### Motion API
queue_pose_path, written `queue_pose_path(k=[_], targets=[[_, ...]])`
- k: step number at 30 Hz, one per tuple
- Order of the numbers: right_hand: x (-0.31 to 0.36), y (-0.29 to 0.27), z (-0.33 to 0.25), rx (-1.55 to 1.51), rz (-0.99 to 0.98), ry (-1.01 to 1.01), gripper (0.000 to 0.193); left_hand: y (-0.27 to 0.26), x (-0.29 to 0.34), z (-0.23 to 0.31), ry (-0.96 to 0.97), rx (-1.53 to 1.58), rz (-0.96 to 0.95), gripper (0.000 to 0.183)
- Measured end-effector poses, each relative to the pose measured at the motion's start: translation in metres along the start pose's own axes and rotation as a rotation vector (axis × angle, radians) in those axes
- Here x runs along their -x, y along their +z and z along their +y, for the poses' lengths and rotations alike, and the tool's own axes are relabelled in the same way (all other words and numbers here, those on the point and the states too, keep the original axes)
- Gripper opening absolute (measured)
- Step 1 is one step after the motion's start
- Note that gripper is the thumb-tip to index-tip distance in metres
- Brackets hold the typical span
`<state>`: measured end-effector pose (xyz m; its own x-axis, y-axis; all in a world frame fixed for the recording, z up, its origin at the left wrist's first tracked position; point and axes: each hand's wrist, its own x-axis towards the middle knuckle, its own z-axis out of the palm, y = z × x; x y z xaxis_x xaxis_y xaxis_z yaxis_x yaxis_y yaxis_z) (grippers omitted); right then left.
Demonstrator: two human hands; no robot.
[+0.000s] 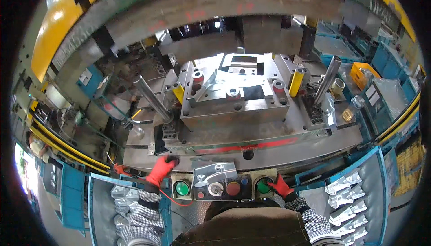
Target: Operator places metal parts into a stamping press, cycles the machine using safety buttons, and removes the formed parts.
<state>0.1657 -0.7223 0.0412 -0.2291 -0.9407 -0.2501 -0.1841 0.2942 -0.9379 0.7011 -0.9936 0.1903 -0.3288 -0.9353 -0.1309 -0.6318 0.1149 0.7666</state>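
Observation:
My left hand [162, 170], in a red glove with dark fingertips, hangs above and left of the left green button [182, 188]. Its fingers blur into one dark patch, so their pose and any small thing in them cannot be made out. At the right green button [264, 185], my right hand [281, 186] reaches in from the right with its red-gloved fingers stretched over the button's edge. Whether they press on it does not show. A bent, shiny sheet-metal part [216, 173] lies across the control box [233, 179], between the two buttons.
Ahead stands a press die [235, 113] with two upright guide posts, one being the right post [327, 81]. Bright sheet metal [233, 82] lies on the die. Stamped parts fill a left bin [91, 201] and a right bin [384, 178]. A clear bottle [352, 108] stands at right.

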Motion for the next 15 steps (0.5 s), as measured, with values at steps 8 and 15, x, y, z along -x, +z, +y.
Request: queue_pose_path(k=[8,15], targets=[[0.0,-0.015,0.049,-0.071,0.072,0.007,0.08,-0.003,-0.17,0.317,0.682,-0.409,0.532,0.046],[0.031,-0.08,0.124,-0.081,0.237,0.223,0.087,0.051,-0.26,0.342,0.515,-1.013,0.659,0.05]])
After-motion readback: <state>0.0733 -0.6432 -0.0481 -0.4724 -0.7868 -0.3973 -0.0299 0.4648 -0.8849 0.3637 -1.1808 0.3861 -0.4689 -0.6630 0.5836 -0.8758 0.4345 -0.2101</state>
